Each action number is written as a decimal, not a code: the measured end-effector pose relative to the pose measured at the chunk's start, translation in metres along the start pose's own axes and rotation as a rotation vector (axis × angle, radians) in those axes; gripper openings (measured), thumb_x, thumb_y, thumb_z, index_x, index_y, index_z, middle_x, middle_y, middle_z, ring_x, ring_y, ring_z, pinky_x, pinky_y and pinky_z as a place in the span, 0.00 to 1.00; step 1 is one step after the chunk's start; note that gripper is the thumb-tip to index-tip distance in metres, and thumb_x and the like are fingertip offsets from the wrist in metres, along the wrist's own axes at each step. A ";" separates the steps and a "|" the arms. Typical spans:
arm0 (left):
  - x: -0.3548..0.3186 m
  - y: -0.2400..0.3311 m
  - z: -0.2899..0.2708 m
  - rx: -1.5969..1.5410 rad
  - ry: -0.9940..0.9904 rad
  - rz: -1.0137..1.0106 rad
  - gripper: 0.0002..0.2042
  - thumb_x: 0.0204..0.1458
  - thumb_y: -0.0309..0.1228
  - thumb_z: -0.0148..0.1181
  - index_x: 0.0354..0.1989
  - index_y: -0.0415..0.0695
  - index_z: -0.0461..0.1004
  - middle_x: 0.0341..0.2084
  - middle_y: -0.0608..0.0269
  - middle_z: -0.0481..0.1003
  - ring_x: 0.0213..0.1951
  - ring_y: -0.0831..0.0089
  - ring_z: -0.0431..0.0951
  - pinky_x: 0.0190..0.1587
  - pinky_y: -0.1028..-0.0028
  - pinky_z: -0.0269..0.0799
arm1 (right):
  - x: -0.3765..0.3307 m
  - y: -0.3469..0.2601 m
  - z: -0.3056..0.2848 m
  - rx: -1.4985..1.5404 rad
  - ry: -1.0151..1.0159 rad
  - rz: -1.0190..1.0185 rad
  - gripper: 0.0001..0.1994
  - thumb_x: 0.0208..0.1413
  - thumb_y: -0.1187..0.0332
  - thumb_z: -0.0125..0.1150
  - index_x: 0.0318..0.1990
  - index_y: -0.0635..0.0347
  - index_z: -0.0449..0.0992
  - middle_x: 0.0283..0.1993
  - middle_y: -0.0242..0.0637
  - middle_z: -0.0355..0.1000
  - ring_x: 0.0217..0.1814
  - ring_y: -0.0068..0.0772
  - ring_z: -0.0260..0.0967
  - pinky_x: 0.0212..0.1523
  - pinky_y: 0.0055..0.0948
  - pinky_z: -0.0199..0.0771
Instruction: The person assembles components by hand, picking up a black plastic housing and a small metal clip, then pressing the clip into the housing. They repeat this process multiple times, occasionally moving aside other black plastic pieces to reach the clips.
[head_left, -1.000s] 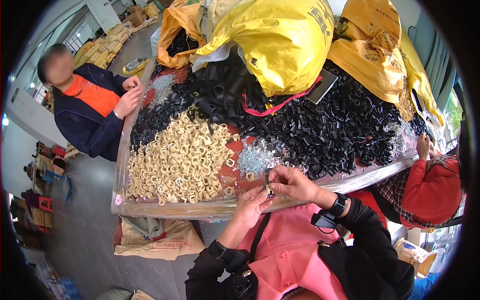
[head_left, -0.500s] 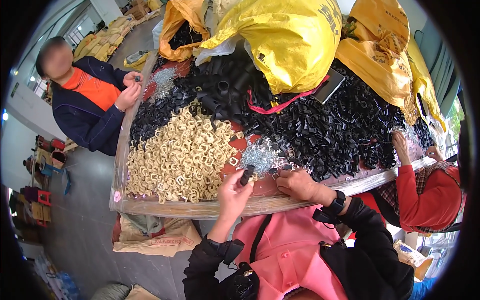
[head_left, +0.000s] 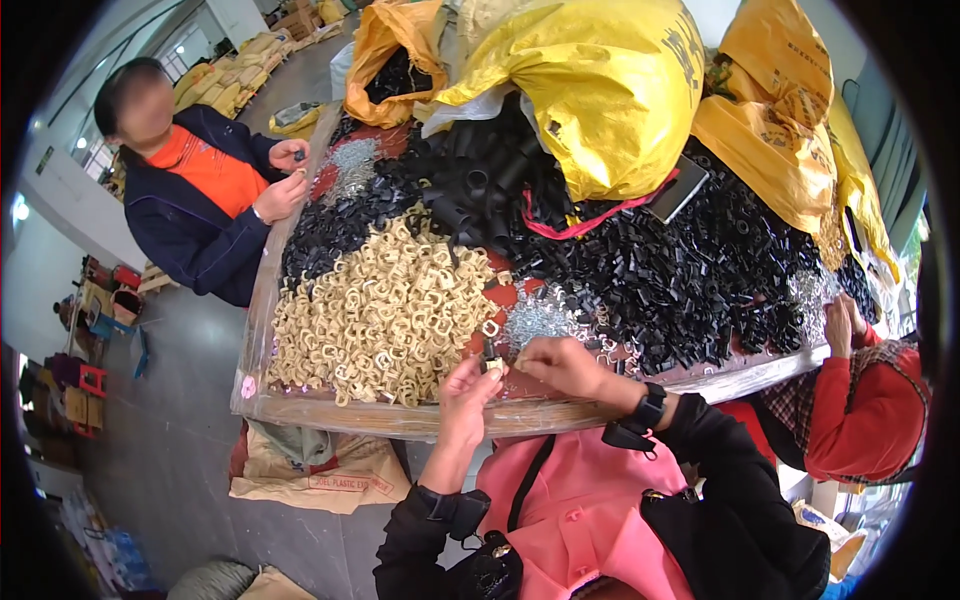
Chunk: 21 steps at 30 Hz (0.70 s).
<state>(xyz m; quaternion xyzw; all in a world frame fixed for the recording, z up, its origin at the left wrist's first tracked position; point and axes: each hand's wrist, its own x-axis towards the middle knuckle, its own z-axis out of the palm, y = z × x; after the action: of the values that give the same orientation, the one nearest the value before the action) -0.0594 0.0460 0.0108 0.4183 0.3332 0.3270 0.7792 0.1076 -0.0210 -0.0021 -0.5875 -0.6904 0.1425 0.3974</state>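
The left hand (head_left: 468, 385) and the right hand (head_left: 560, 362) meet just above the near edge of the desk (head_left: 330, 415), close to the person's body, so the small work stays under the eyes. Both hands are closed in a pinch around a small piece (head_left: 494, 364) held between them; it looks cream coloured with something dark on it, but it is too small to say more. The fingers of the two hands nearly touch each other, which suggests that one hand steadies the piece while the other fits something to it (this is my judgement only).

The supplies lie in separate heaps, probably so that each kind is easy to reach. The heap of cream plastic pieces (head_left: 385, 315) is just beside the left hand, the small pile of shiny metal clips (head_left: 540, 320) is directly behind the hands, and the large heap of black plastic parts (head_left: 690, 275) spreads to the right. Yellow sacks (head_left: 600, 90) stand at the far side. A co-worker in a dark jacket (head_left: 195, 215) works at the left end, and another person in a red sleeve (head_left: 860, 410) at the right.
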 end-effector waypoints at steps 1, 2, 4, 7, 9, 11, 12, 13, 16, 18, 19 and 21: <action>0.000 -0.004 -0.001 -0.073 -0.019 -0.031 0.11 0.45 0.21 0.52 0.39 0.38 0.68 0.30 0.60 0.73 0.33 0.73 0.74 0.32 0.81 0.71 | -0.004 0.000 -0.006 0.179 -0.034 0.148 0.07 0.42 0.70 0.54 0.31 0.58 0.69 0.25 0.39 0.68 0.27 0.39 0.68 0.26 0.32 0.67; -0.001 -0.008 -0.002 -0.146 -0.041 -0.064 0.11 0.45 0.21 0.51 0.39 0.38 0.68 0.31 0.59 0.73 0.34 0.72 0.74 0.33 0.81 0.71 | -0.007 0.000 -0.012 0.355 -0.067 0.299 0.07 0.42 0.71 0.55 0.31 0.58 0.69 0.26 0.39 0.69 0.27 0.39 0.68 0.26 0.32 0.67; 0.001 -0.010 0.000 -0.220 -0.088 -0.097 0.10 0.46 0.21 0.51 0.39 0.38 0.68 0.31 0.58 0.73 0.35 0.72 0.74 0.34 0.80 0.71 | -0.009 -0.005 -0.021 0.514 -0.083 0.453 0.08 0.41 0.71 0.55 0.32 0.58 0.69 0.26 0.40 0.69 0.28 0.39 0.68 0.26 0.31 0.67; -0.001 -0.011 0.004 -0.214 -0.122 -0.108 0.09 0.46 0.21 0.50 0.37 0.38 0.68 0.32 0.56 0.73 0.36 0.70 0.74 0.36 0.78 0.72 | -0.016 -0.021 -0.036 0.255 -0.146 0.368 0.06 0.39 0.71 0.55 0.28 0.59 0.68 0.24 0.39 0.67 0.26 0.40 0.67 0.25 0.31 0.66; -0.002 -0.011 0.007 -0.208 -0.136 -0.120 0.08 0.46 0.21 0.50 0.37 0.38 0.68 0.32 0.56 0.73 0.36 0.70 0.74 0.36 0.78 0.72 | -0.028 -0.014 -0.054 -0.025 -0.059 0.308 0.05 0.39 0.72 0.55 0.27 0.58 0.68 0.24 0.38 0.66 0.25 0.40 0.66 0.25 0.31 0.66; -0.004 -0.013 0.009 -0.193 -0.108 -0.130 0.08 0.46 0.21 0.50 0.36 0.38 0.68 0.32 0.56 0.73 0.36 0.70 0.74 0.35 0.78 0.71 | -0.043 -0.003 -0.072 -0.547 0.072 0.159 0.05 0.37 0.72 0.54 0.25 0.57 0.67 0.23 0.37 0.63 0.23 0.39 0.65 0.24 0.32 0.66; -0.003 -0.014 0.011 -0.190 -0.110 -0.133 0.08 0.46 0.21 0.50 0.36 0.38 0.68 0.32 0.56 0.73 0.36 0.70 0.74 0.35 0.78 0.71 | -0.052 0.007 -0.080 -0.546 0.074 0.163 0.05 0.37 0.72 0.54 0.25 0.57 0.67 0.23 0.37 0.63 0.23 0.39 0.65 0.24 0.32 0.66; -0.002 -0.016 0.015 -0.197 -0.127 -0.148 0.08 0.47 0.22 0.49 0.36 0.38 0.68 0.32 0.56 0.73 0.36 0.70 0.74 0.35 0.79 0.71 | -0.061 0.020 -0.089 -0.674 0.110 0.149 0.05 0.37 0.72 0.54 0.24 0.57 0.66 0.22 0.36 0.62 0.22 0.39 0.64 0.23 0.33 0.66; 0.000 -0.020 0.028 -0.201 -0.160 -0.176 0.07 0.47 0.22 0.49 0.36 0.38 0.68 0.32 0.56 0.73 0.35 0.70 0.74 0.34 0.79 0.71 | -0.079 0.040 -0.094 -0.780 0.131 0.160 0.05 0.36 0.73 0.53 0.25 0.57 0.66 0.23 0.37 0.61 0.23 0.40 0.64 0.23 0.34 0.66; -0.002 -0.021 0.036 -0.171 -0.172 -0.185 0.07 0.47 0.22 0.49 0.36 0.38 0.68 0.32 0.57 0.73 0.35 0.71 0.74 0.33 0.80 0.71 | -0.084 0.046 -0.093 -0.735 0.091 0.200 0.06 0.37 0.73 0.54 0.28 0.58 0.68 0.25 0.37 0.63 0.25 0.43 0.64 0.24 0.34 0.66; -0.003 -0.021 0.039 -0.156 -0.177 -0.189 0.07 0.47 0.23 0.49 0.36 0.38 0.68 0.32 0.57 0.73 0.35 0.71 0.74 0.33 0.80 0.71 | -0.085 0.048 -0.094 -0.731 0.098 0.202 0.06 0.37 0.73 0.54 0.28 0.58 0.68 0.25 0.37 0.63 0.25 0.43 0.64 0.24 0.34 0.66; -0.002 -0.022 0.042 -0.136 -0.176 -0.195 0.07 0.47 0.23 0.49 0.36 0.38 0.68 0.32 0.57 0.73 0.34 0.72 0.74 0.33 0.81 0.70 | -0.087 0.051 -0.095 -0.522 0.191 0.247 0.07 0.38 0.73 0.55 0.29 0.58 0.69 0.25 0.38 0.64 0.24 0.40 0.65 0.25 0.32 0.67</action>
<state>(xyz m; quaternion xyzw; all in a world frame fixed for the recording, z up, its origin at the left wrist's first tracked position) -0.0225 0.0165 0.0101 0.3574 0.2797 0.2337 0.8599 0.2103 -0.1139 -0.0080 -0.7601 -0.5865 -0.0480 0.2758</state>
